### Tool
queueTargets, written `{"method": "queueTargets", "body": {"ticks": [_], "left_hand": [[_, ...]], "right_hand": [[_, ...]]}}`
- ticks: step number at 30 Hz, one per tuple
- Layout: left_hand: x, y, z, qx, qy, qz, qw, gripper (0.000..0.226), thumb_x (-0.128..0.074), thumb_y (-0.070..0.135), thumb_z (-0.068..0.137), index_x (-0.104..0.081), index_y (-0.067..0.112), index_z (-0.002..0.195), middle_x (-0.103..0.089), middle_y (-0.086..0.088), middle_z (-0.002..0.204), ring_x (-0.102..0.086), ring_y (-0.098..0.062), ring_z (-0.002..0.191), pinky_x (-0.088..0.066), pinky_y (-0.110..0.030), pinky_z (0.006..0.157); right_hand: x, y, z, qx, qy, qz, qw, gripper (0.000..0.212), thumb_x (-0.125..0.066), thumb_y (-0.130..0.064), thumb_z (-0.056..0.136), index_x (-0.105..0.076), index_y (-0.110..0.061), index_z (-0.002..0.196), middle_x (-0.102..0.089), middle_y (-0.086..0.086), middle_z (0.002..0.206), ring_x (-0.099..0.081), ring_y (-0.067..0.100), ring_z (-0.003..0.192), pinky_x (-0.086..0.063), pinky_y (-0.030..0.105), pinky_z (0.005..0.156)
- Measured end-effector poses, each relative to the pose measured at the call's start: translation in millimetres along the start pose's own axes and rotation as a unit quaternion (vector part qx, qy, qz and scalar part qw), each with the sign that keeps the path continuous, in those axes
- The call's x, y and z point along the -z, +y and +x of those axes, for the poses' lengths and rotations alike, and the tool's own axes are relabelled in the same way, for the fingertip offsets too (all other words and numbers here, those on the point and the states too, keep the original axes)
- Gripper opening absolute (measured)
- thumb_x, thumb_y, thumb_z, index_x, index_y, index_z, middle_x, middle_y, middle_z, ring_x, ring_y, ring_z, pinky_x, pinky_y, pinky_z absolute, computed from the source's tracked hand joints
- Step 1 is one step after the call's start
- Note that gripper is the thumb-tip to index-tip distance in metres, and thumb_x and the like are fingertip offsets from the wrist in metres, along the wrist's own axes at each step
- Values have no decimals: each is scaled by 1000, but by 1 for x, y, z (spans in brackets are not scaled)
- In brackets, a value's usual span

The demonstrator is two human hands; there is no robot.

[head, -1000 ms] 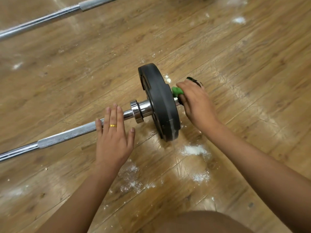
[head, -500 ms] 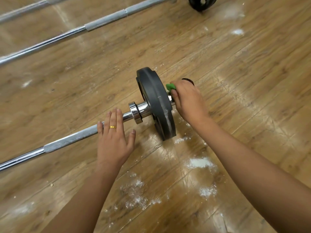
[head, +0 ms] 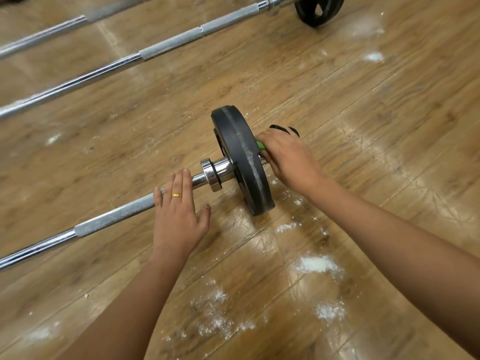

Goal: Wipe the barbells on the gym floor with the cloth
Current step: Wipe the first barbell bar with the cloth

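Right grip (head: 288,159) clenched on the green cloth (head: 259,146), held against the sleeve just outboard of the black plate (head: 244,162); left grip (head: 179,216) released, fingers flat on the shaft inboard of the plate (steadying, by appearance); barbell (head: 114,219) lies on the floor (head: 389,126), long axis running lower left to upper right through the plate; chrome bright, plate rim streaked white.

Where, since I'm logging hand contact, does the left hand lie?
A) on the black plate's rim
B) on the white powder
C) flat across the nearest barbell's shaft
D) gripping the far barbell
C: the left hand lies with straight fingers across the nearest barbell's shaft, short of the black plate.
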State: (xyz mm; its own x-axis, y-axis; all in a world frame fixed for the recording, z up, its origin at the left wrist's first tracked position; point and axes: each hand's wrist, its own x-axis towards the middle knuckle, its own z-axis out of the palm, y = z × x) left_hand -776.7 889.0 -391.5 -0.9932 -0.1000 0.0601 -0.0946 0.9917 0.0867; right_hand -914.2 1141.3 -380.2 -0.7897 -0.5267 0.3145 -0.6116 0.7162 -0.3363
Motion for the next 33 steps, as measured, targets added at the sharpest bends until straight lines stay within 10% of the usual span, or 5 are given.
{"method": "queueTargets", "body": {"ticks": [4, 17, 21, 24, 33], "left_hand": [[0, -1, 8, -5, 2, -5, 1000, 81, -42, 47, 93, -17, 7, 160, -26, -11, 164, -16, -28, 153, -11, -52, 123], [12, -40, 34, -80, -2, 64, 995, 78, -59, 36, 97, -20, 5, 158, -32, -13, 162, -26, -28, 151, -21, -54, 119], [7, -51, 48, -99, 24, 74, 992, 55, -80, 15, 84, -52, 2, 129, -67, -22, 113, -67, -40, 99, -51, -50, 88], [10, -51, 56, -138, 32, 75, 987, 42, -86, 10, 76, -61, -2, 107, -58, -17, 64, -56, -37, 49, -45, -37, 45], [-1, -56, 64, -151, 6, 51, 987, 40, -76, 13, 87, -57, -4, 119, -60, -24, 69, -56, -41, 53, -45, -41, 50]], "right_hand": [[5, -1, 13, -110, 35, 16, 993, 28, -41, -22, 104, -62, -14, 120, -66, 4, 115, -59, 24, 110, -48, 47, 99], [-14, -9, 25, -29, 62, -11, 998, 29, -47, -15, 98, -62, -10, 122, -67, 7, 111, -59, 26, 106, -38, 37, 97], [-17, -4, 26, -23, 60, -10, 998, 33, -43, -19, 99, -60, -10, 127, -65, 6, 116, -58, 25, 111, -36, 37, 104], [-20, 2, 25, -10, 49, -13, 999, 34, -42, -21, 101, -58, -11, 130, -64, 4, 120, -57, 23, 115, -33, 38, 112], [-15, 23, 23, -31, 77, 18, 996, 32, -49, -17, 100, -60, -10, 129, -65, 6, 124, -57, 24, 121, -40, 41, 109]]}}
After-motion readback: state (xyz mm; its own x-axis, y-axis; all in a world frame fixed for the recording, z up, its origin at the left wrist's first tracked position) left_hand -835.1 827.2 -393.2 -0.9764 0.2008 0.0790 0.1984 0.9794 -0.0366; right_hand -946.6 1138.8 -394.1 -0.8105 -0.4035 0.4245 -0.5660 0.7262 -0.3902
